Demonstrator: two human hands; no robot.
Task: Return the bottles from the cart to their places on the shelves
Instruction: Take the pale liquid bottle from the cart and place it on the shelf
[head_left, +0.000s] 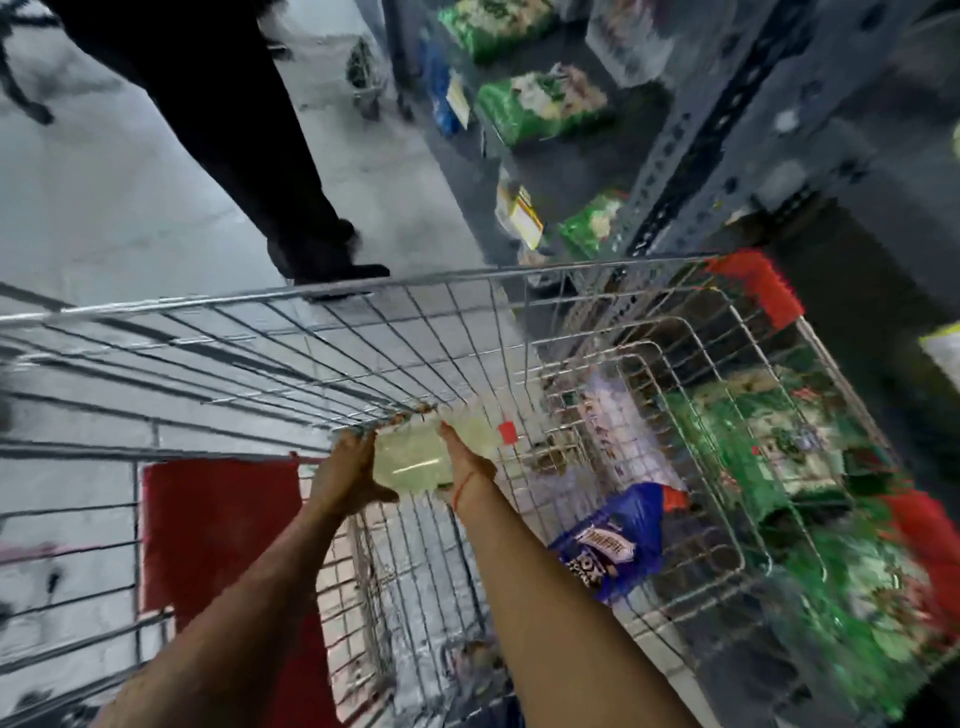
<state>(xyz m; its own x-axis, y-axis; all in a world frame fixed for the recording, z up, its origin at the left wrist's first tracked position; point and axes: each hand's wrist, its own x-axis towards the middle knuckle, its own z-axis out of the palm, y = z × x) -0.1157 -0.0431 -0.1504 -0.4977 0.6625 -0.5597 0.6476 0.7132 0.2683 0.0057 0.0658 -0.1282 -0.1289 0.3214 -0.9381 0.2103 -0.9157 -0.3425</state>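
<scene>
Floor (130, 208): pale grey, smooth, evenly lit.
Shelving (691, 156): dark grey metal racks along the right, perforated uprights.
Shelf stock: green packets (540, 106) near the front edges.
Bystander: dark trouser leg (228, 104), upper left.

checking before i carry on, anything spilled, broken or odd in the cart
Nothing stands out. Both hands, left and right, hold a pale bottle with a red cap inside the cart; no spill shows, though the picture is blurred.

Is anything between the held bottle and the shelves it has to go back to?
Yes. Both hands, left hand and right hand, hold the bottle inside the cart; its wire wall stands between it and the shelves.
</scene>
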